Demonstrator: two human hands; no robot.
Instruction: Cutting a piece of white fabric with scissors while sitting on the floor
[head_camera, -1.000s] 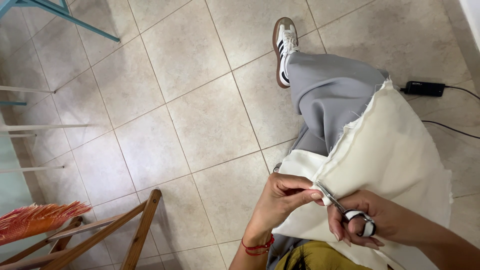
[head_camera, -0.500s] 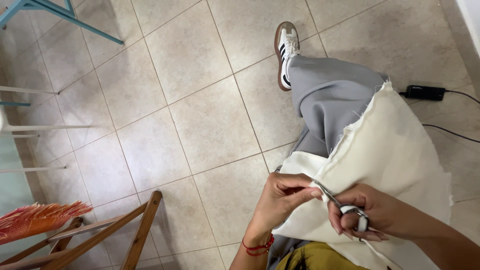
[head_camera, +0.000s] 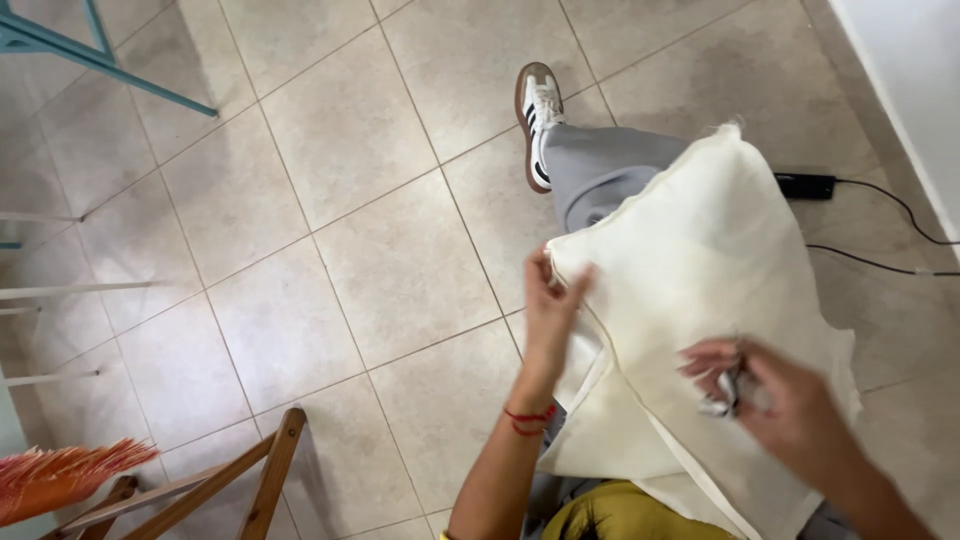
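A large piece of cream fabric (head_camera: 710, 260) lies over my lap and my grey trouser leg (head_camera: 600, 170). My left hand (head_camera: 552, 305), with a red thread bracelet on its wrist, pinches the fabric's left corner and holds it up. My right hand (head_camera: 770, 395) is blurred above the lower right part of the cloth and is closed around small silver scissors (head_camera: 722, 392), away from the edge. A narrow seam or strip runs diagonally down the fabric below my hands.
Beige tiled floor (head_camera: 380, 260) all around. My white sneaker with dark stripes (head_camera: 538, 110) rests ahead. A black power adapter (head_camera: 805, 185) with cables lies at right near a white wall. A wooden chair frame (head_camera: 240, 480), orange bristles (head_camera: 60, 478) and teal metal legs (head_camera: 90, 50) are at left.
My left hand has lifted the fabric corner upward. My right hand with the scissors has pulled away from the edge, down and to the right. The cloth now spreads wider.
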